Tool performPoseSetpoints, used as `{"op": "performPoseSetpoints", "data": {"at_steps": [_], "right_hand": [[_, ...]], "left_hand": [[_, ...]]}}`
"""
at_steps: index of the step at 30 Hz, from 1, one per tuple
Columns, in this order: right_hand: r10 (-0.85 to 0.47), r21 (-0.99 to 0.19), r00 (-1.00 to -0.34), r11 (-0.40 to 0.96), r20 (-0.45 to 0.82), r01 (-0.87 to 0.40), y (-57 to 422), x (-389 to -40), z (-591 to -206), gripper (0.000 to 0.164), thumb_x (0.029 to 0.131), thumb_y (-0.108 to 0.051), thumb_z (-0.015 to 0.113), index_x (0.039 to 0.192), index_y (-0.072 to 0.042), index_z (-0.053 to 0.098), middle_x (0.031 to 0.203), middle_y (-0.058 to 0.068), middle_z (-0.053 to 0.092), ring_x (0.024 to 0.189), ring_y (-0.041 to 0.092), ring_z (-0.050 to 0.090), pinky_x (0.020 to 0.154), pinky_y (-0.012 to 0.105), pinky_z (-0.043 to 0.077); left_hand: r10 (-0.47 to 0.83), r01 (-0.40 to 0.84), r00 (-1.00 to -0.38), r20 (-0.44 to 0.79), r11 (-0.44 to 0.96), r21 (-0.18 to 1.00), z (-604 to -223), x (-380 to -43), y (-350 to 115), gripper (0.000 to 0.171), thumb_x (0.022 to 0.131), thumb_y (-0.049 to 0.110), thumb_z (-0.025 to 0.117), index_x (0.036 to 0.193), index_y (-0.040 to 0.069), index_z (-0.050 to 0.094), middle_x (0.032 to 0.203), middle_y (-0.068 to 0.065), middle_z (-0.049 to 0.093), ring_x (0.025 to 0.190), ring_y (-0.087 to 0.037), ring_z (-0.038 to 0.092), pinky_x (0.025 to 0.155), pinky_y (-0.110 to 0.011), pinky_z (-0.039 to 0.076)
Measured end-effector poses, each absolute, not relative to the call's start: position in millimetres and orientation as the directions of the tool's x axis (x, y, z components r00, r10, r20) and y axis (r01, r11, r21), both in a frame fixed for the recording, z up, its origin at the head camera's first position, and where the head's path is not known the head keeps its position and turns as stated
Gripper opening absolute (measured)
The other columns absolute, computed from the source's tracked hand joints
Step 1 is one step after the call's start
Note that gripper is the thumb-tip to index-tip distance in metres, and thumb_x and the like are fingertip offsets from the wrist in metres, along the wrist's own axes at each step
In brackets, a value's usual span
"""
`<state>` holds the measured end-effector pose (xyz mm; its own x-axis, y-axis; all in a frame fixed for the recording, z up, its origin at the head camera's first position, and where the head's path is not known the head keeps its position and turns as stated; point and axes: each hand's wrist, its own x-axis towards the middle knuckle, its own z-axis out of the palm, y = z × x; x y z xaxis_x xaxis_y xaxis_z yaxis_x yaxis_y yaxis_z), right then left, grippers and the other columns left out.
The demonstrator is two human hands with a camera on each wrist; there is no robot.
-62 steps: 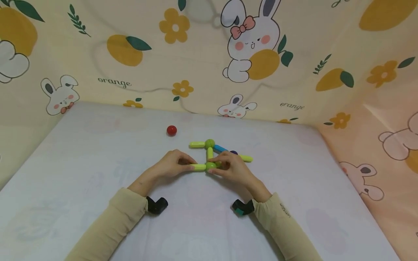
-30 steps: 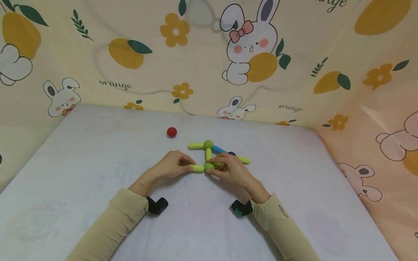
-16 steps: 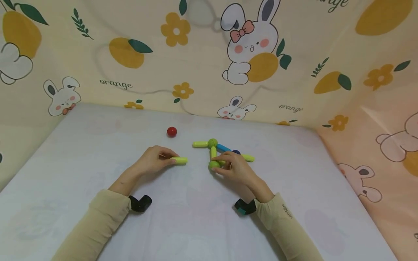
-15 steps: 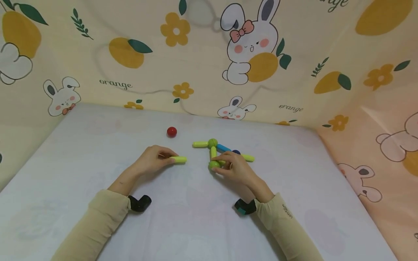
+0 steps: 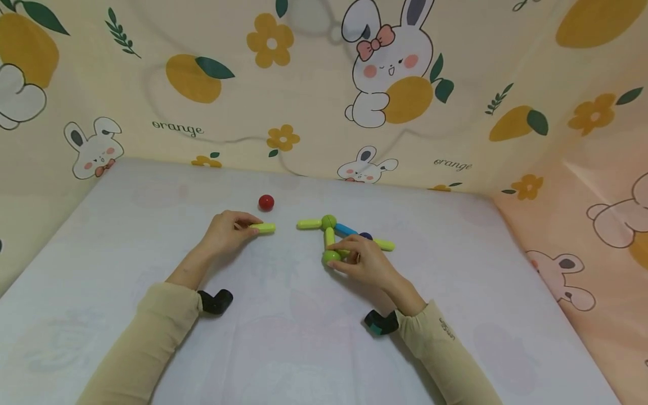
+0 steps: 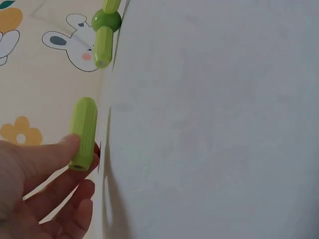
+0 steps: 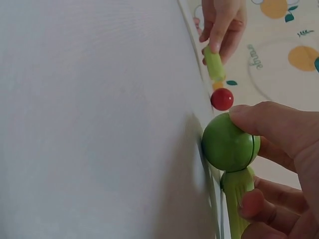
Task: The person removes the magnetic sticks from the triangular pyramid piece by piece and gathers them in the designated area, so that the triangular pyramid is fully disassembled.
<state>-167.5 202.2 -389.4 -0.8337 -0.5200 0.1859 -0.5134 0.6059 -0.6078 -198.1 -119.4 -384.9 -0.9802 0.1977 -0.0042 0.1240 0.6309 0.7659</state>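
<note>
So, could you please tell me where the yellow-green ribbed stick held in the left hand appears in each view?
Head: the yellow-green ribbed stick is left of centre, slightly below mid-height, just under the glossy red ball.
Left wrist: on the left side, near mid-height, nearly upright in the picture.
Right wrist: near the top, right of centre, above the red ball.
Shared landmark: the left hand, pinching the stick in all three.

A white-covered tabletop (image 5: 283, 349), faintly patched with pale print, spreads flat. On its far part, left of centre, lies a glossy red ball (image 5: 266, 202). To the right of it lies a joined rod-and-ball construction (image 5: 329, 238): a far green ball (image 5: 329, 221), a near green ball (image 5: 331, 258), yellow-green rods (image 5: 309, 224), a blue rod (image 5: 346, 229) and a partly hidden dark blue ball (image 5: 365, 236).
</note>
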Motion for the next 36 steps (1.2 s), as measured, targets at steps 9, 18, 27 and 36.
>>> {"op": "performPoseSetpoints", "data": {"at_steps": [9,18,27,36], "right_hand": [[-0.532,-0.590,-0.830,0.619,0.171,-0.518,202,-164,-388,0.029,0.081,-0.020,0.077,0.109,-0.013,0.073,0.095,0.005,0.065,0.060,0.007,0.051,0.055,0.021,0.045],[-0.539,-0.590,-0.825,0.614,0.172,-0.524,201,-162,-386,0.029,0.081,-0.019,0.077,0.109,-0.012,0.073,0.095,0.005,0.065,0.060,0.008,0.051,0.055,0.020,0.045],[-0.552,-0.603,-0.820,0.605,0.153,-0.520,201,-164,-384,0.031,0.081,-0.021,0.077,0.110,-0.011,0.073,0.099,0.004,0.068,0.060,0.008,0.051,0.055,0.020,0.045],[-0.488,-0.613,-0.846,0.608,0.213,-0.505,202,-172,-377,0.025,0.082,-0.018,0.076,0.105,-0.008,0.074,0.092,0.006,0.067,0.061,0.009,0.048,0.053,0.021,0.042]], "left_hand": [[0.169,0.114,-0.986,0.004,0.644,0.757,-386,-207,-120,0.024,0.089,0.006,0.064,0.112,-0.001,0.068,0.111,-0.023,0.066,0.101,-0.035,0.062,0.088,-0.045,0.047],[0.190,0.134,-0.982,0.013,0.643,0.754,-390,-209,-118,0.024,0.088,0.003,0.064,0.111,-0.002,0.068,0.109,-0.023,0.064,0.098,-0.035,0.058,0.087,-0.044,0.046],[0.195,0.130,-0.981,0.002,0.644,0.754,-389,-209,-118,0.028,0.088,0.004,0.064,0.115,-0.004,0.065,0.113,-0.023,0.063,0.101,-0.035,0.057,0.090,-0.045,0.046],[0.180,0.152,-0.983,0.041,0.661,0.735,-387,-207,-112,0.032,0.086,0.009,0.065,0.116,-0.002,0.065,0.119,-0.026,0.059,0.111,-0.040,0.053,0.097,-0.051,0.041]]}}
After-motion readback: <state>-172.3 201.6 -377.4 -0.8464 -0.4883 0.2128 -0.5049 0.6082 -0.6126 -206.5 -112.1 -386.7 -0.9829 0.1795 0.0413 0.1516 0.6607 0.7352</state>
